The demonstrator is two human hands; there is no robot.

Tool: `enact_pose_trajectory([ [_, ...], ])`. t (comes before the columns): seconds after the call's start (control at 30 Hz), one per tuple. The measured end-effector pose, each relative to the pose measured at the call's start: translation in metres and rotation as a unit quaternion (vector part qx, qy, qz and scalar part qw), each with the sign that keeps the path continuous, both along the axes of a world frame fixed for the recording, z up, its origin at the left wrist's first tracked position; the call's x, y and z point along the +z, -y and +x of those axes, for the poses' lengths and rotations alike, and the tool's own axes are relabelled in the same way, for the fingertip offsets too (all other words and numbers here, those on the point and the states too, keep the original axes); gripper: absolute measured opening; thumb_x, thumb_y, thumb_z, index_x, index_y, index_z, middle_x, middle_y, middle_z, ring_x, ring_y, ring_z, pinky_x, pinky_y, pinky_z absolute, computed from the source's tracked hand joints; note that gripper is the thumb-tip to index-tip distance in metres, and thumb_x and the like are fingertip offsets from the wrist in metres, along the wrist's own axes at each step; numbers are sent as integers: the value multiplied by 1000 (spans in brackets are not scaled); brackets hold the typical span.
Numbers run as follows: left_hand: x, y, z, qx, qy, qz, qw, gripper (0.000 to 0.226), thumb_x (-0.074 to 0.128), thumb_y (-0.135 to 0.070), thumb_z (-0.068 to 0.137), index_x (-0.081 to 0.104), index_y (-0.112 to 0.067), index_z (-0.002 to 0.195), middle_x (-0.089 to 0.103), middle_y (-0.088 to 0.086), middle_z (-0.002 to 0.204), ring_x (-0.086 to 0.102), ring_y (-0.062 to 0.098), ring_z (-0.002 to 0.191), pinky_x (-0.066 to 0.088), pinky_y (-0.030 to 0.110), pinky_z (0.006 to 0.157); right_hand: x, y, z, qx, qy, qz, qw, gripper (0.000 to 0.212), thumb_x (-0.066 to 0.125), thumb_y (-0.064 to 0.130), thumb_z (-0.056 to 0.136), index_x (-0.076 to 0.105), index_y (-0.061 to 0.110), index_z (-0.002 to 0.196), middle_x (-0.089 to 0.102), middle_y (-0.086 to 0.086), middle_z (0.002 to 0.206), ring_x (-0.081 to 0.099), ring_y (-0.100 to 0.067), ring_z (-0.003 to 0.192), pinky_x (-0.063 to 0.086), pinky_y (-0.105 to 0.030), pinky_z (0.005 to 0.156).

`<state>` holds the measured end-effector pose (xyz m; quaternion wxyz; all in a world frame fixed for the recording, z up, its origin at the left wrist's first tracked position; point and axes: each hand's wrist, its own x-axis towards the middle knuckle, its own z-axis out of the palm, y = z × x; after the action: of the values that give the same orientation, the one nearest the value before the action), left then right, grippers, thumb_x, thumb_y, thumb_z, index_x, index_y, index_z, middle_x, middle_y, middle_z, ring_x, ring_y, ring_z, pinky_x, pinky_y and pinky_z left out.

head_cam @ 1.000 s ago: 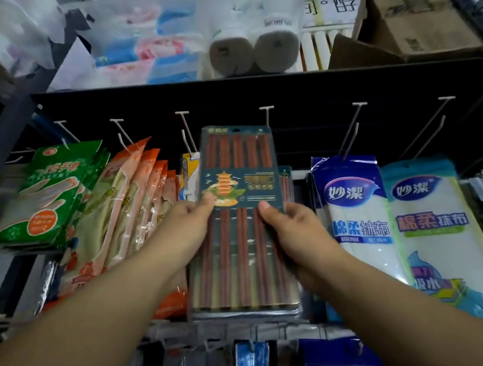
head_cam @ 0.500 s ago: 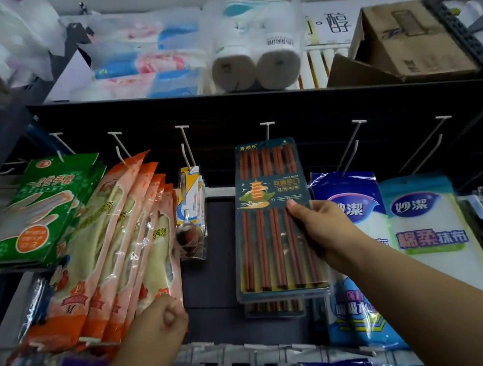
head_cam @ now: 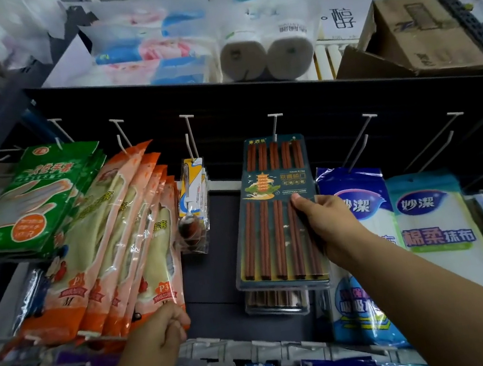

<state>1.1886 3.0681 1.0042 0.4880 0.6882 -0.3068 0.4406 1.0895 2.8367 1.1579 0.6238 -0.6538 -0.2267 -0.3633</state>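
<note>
A teal blister pack of red-brown chopsticks (head_cam: 270, 210) hangs from a white peg hook (head_cam: 275, 123) on the dark back panel. My right hand (head_cam: 327, 226) grips its right edge, thumb on the front and fingers behind. Another chopsticks pack (head_cam: 276, 303) shows below and behind it. To the left hangs a row of orange rubber glove packs (head_cam: 123, 250). My left hand (head_cam: 160, 333) is curled at their bottom edge and holds the frontmost pack's lower corner.
Green glove packs (head_cam: 32, 198) hang far left, a spoon pack (head_cam: 193, 197) between gloves and chopsticks, and blue cloth packs (head_cam: 433, 230) at the right. Bare hooks (head_cam: 360, 137) stick out above them. Paper rolls (head_cam: 266, 54) and a cardboard box (head_cam: 420, 34) sit on the top shelf.
My left hand let go of the chopsticks pack and dropped to the glove packs' bottom edge. My right hand moved the pack up and back onto the hook.
</note>
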Motion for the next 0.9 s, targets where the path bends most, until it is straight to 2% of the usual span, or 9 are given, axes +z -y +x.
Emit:
enact_pose_trajectory([
  [0.1, -1, 1, -4, 1, 9, 0, 1000, 42, 46, 2, 93, 56, -36, 79, 59, 7, 68, 53, 0, 57, 36, 11, 51, -4, 4, 6, -11, -16, -3, 1000, 20, 58, 28, 95, 57, 7, 96, 71, -10, 83, 69, -20, 68, 53, -29, 52],
  [0.27, -2, 1, -3, -2, 3, -5, 1000, 40, 46, 2, 94, 58, -32, 76, 59, 6, 70, 52, 7, 60, 38, 13, 53, -6, 6, 18, -24, -38, -14, 999, 24, 54, 27, 97, 37, 14, 108, 64, -7, 87, 64, -17, 72, 49, -30, 54],
  [0.33, -4, 1, -3, 1, 4, -7, 1000, 38, 44, 0, 95, 57, -27, 73, 58, 4, 70, 51, 6, 58, 37, 12, 51, -8, 8, 30, -64, -41, -43, 996, 27, 51, 31, 98, 38, 14, 115, 60, -5, 90, 62, -18, 80, 50, -32, 63],
  [0.4, -6, 3, -3, 3, 15, -10, 1000, 29, 42, -1, 97, 55, -23, 83, 56, 2, 70, 51, 1, 57, 39, 12, 52, -11, 10, 43, -116, -52, -72, 989, 42, 50, 35, 98, 38, 9, 129, 60, -7, 100, 61, -23, 94, 52, -38, 80],
  [0.5, -6, 4, -2, 8, 26, -13, 1000, 26, 40, -3, 97, 52, -25, 88, 56, 1, 71, 50, -3, 56, 40, 12, 52, -12, 11, 60, -152, -68, -75, 983, 45, 50, 37, 98, 38, 12, 134, 60, -13, 117, 61, -29, 105, 49, -49, 95],
  [0.6, -6, 5, -2, 10, 32, -14, 999, 28, 40, -4, 97, 52, -26, 85, 54, -2, 68, 49, -3, 54, 39, 12, 49, -10, 13, 74, -133, -86, -56, 986, 40, 48, 35, 99, 38, 11, 130, 60, -15, 116, 62, -31, 103, 51, -53, 92],
  [0.73, -5, 5, -3, 14, 36, -11, 999, 30, 40, -4, 98, 52, -27, 83, 54, -2, 67, 50, -2, 56, 39, 12, 51, -10, 15, 88, -118, -108, -24, 987, 34, 51, 33, 98, 41, 11, 122, 62, -11, 99, 63, -25, 81, 53, -40, 67],
  [0.8, -5, 4, -4, 13, 38, -7, 999, 30, 40, -4, 98, 52, -27, 83, 54, -2, 67, 50, 0, 58, 39, 14, 54, -10, 18, 98, -114, -96, 10, 989, 39, 57, 29, 95, 38, 12, 125, 60, -11, 103, 62, -23, 80, 52, -40, 69],
  [0.9, -6, 5, -5, 11, 37, -6, 999, 29, 41, -3, 97, 52, -25, 84, 54, -1, 69, 51, 2, 63, 39, 16, 58, -12, 17, 104, -102, -65, 37, 992, 49, 57, 18, 96, 26, 26, 134, 52, -12, 113, 60, -25, 87, 52, -43, 74],
])
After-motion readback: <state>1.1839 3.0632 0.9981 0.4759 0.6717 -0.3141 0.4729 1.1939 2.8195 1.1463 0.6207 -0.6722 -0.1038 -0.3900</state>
